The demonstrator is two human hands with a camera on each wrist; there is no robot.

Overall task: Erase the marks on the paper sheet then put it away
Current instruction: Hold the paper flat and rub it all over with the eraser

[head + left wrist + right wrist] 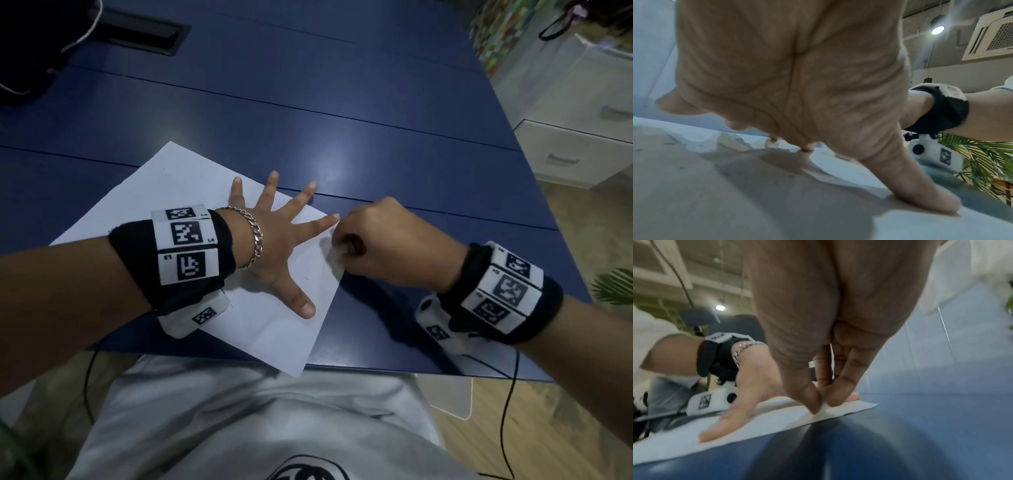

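A white paper sheet (164, 192) lies skewed on the blue table (376, 144), one corner hanging over the near edge. My left hand (274, 240) is spread flat on it, fingers straight, thumb pressing the paper (735, 194) down. My right hand (342, 248) is at the sheet's right edge, just beside the left index fingertip. Its thumb and fingers pinch a small white eraser (823, 407) whose tip touches the paper (777, 418). A few faint small marks (306, 278) show near the left thumb.
A black cable hatch (144, 29) is set into the far table top, with a dark bag (27, 51) at the far left. White drawers (575, 144) and a green plant (616, 284) stand off the table's right side.
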